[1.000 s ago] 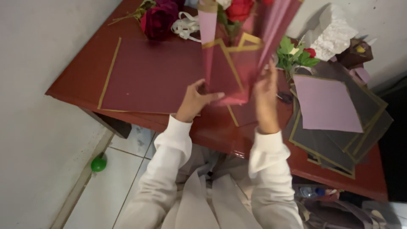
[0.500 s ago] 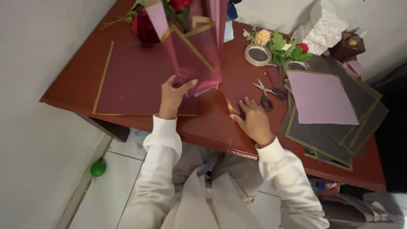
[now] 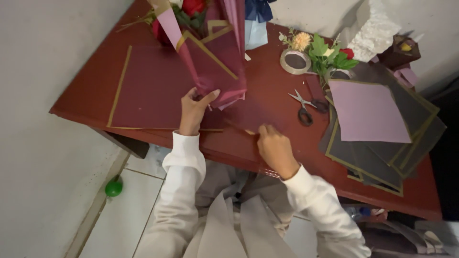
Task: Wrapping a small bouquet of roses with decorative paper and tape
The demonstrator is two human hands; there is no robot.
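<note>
My left hand point(image 3: 193, 111) grips the lower end of a bouquet point(image 3: 210, 57) wrapped in maroon and pink paper with gold edges, red roses showing at its top. The bouquet stands tilted over a maroon wrapping sheet point(image 3: 150, 91) spread on the red-brown table point(image 3: 229, 148). My right hand point(image 3: 273, 148) rests near the table's front edge, its fingers pinching the corner of a maroon sheet with a thin gold strip beside them.
Scissors point(image 3: 304, 105) lie to the right of the hands. A tape roll point(image 3: 295, 61) and a small flower bunch point(image 3: 330, 55) sit behind them. Stacked grey and pink sheets point(image 3: 377, 124) cover the right side. A green ball point(image 3: 113, 187) lies on the tiled floor.
My right hand let go of the bouquet and dropped to the table's front edge. The bouquet moved left and away, held by my left hand alone.
</note>
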